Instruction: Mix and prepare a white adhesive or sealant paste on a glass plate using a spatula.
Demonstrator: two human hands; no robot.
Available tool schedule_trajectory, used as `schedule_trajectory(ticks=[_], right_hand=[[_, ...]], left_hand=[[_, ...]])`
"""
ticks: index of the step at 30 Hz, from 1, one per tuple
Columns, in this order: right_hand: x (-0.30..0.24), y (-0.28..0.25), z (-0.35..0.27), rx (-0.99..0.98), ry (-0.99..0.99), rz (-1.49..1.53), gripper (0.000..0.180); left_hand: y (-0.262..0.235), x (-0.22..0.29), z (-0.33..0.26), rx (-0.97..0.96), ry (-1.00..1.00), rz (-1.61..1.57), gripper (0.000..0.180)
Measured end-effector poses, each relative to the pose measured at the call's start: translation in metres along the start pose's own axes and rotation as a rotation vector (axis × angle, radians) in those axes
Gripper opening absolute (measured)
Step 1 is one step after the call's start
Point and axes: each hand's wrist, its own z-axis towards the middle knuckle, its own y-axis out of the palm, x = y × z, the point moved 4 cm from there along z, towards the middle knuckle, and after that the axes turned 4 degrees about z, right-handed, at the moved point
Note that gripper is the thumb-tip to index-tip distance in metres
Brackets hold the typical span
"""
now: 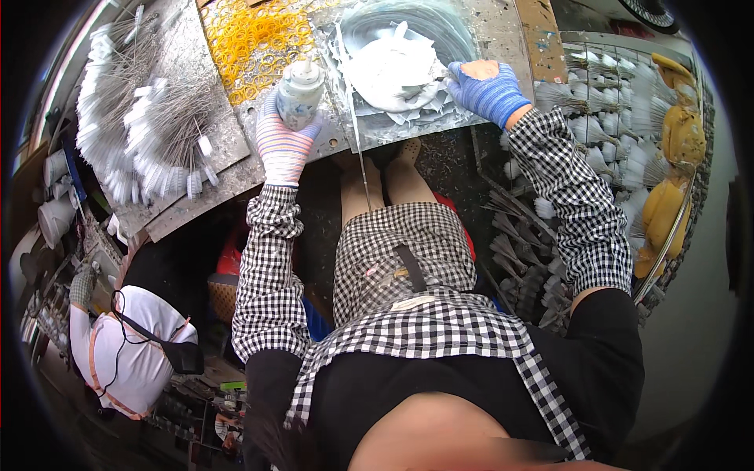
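My left hand (284,149), in a pale striped glove, is wrapped round a whitish bottle (299,100) with blue markings, upright at the table's near edge. Blue knit covers my right hand (488,93), except for a hole over its back. Its fingers are closed at the right edge of a thick white paste heap (389,72); what they pinch is hidden. The paste lies on a smeared round surface (452,27). Between my hands, a thin paste-coated rod (351,98) crosses the table edge toward my lap.
Bundles of white-bristled wire brushes (169,118) lie on the left board. Yellow rings (255,39) are scattered behind the bottle. At the right stands a rack of similar brushes (597,98), with yellow padded pieces (666,212) along its side. A person in white (129,345) works at lower left.
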Motion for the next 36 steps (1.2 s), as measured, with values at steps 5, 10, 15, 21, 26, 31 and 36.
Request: schedule_trajectory(ticks=[5,10,15,21,26,31,36], right_hand=[[-0.044,-0.004,0.041,0.048,-0.146,0.037,0.032],[-0.02,0.012,0.023,-0.056,-0.073,-0.011,0.032],[0.024,-0.001,-0.024,0.074,-0.045,0.002,0.032],[0.062,0.037,-0.064,-0.046,0.088,-0.002,0.036],[0.03,0.052,-0.03,0.072,0.059,0.121,0.037],[0.026,0.045,-0.06,0.048,0.21,0.224,0.039],[-0.007,0.1,-0.098,0.029,0.261,0.272,0.038]], left_hand=[[-0.005,-0.052,-0.015,0.15,-0.226,-0.536,0.059],[-0.003,-0.07,-0.03,0.21,-0.09,-0.039,0.067],[0.003,-0.092,-0.048,0.214,-0.156,-0.465,0.084],[0.044,-0.07,-0.149,0.266,-0.471,-0.416,0.05],[0.118,-0.069,-0.201,-0.276,-0.626,-0.465,0.031],[0.13,-0.056,-0.203,-0.384,-0.734,-0.669,0.027],[0.132,-0.045,-0.208,-0.318,-0.688,-0.62,0.026]])
